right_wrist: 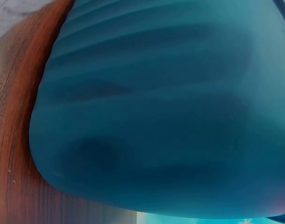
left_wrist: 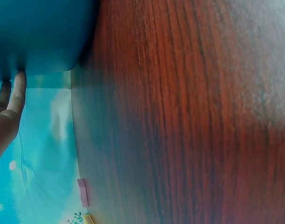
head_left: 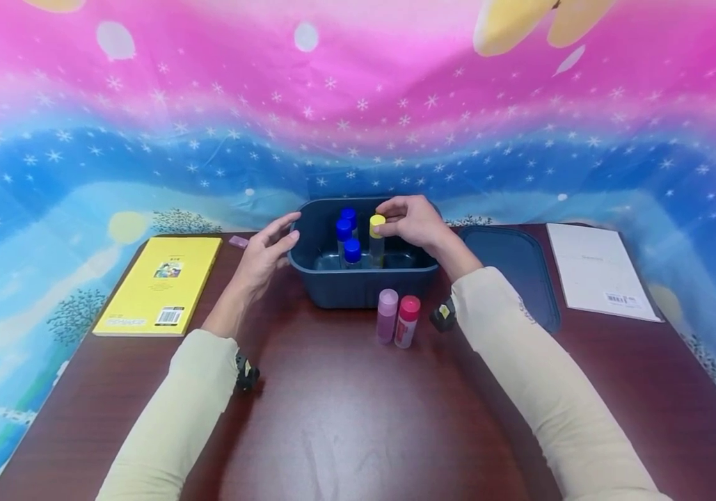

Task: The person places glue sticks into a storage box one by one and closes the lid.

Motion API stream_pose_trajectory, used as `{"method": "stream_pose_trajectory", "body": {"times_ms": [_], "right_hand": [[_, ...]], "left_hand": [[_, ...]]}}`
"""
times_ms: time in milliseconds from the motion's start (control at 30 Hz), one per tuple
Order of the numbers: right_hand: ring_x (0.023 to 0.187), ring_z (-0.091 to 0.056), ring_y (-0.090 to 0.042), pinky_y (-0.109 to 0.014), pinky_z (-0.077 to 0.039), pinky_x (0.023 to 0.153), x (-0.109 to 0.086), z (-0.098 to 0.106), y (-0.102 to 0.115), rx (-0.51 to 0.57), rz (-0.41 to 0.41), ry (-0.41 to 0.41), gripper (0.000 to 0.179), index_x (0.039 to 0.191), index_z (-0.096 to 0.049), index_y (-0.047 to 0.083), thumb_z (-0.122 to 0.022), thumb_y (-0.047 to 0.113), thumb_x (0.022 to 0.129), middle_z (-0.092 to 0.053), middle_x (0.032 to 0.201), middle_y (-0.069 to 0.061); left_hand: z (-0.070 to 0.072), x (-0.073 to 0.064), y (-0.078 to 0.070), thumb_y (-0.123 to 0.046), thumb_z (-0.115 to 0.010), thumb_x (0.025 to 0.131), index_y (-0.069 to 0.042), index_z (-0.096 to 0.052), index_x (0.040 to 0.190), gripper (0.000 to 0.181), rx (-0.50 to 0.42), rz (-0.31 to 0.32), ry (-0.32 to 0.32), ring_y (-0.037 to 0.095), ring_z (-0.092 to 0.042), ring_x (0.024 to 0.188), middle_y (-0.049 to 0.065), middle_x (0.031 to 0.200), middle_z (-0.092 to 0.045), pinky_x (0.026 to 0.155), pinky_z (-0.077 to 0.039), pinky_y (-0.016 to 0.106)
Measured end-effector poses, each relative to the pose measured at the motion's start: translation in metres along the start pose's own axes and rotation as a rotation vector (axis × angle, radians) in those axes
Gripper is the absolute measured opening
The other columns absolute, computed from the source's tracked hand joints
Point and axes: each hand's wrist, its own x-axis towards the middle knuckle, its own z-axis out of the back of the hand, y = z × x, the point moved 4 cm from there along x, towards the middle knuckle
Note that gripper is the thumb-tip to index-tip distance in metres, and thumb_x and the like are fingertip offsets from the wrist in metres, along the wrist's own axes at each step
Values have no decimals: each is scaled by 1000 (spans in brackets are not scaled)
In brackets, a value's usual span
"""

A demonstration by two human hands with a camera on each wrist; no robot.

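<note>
A dark blue-grey plastic box [head_left: 364,280] stands at the table's back edge. My right hand [head_left: 412,221] reaches over its right end and pinches the yellow cap of a glue stick [head_left: 377,243], which is upright inside. Several blue-capped glue sticks [head_left: 352,250] stand to its left in the box. With fingers extended, my left hand [head_left: 262,257] rests at the box's left end; the left wrist view shows its fingers [left_wrist: 17,93] against the box wall [left_wrist: 39,37]. Only the box's outer side [right_wrist: 147,116] shows in the right wrist view, the hand being hidden there.
In front of the box stand a purple glue stick [head_left: 386,317] and a red one [head_left: 406,323]. The box's lid [head_left: 514,271] lies to the right, beside a white book [head_left: 598,271]. On the left are a yellow book [head_left: 158,285] and a small pink block [head_left: 238,242].
</note>
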Motion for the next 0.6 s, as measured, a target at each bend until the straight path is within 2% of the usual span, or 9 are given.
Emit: {"method": "stream_pose_trajectory", "body": {"times_ms": [333, 600], "right_hand": [[121, -60, -24, -43, -47, 106, -10, 16, 10, 3, 98, -53, 42, 132, -64, 1, -73, 18, 95, -64, 132, -15], [122, -60, -23, -45, -44, 110, -29, 30, 17, 45, 130, -22, 45, 135, -62, 3, -74, 20, 95, -61, 136, -16]], "left_hand": [[-1, 1, -1, -24, -58, 105, -11, -43, 155, 54, 13, -4, -3, 30, -38, 144, 11, 162, -32, 109, -40, 56], [-1, -1, -1, -24, -57, 105, -10, -42, 155, 54, 12, 2, -4, 31, -38, 144, 12, 162, -31, 109, -41, 56]]}}
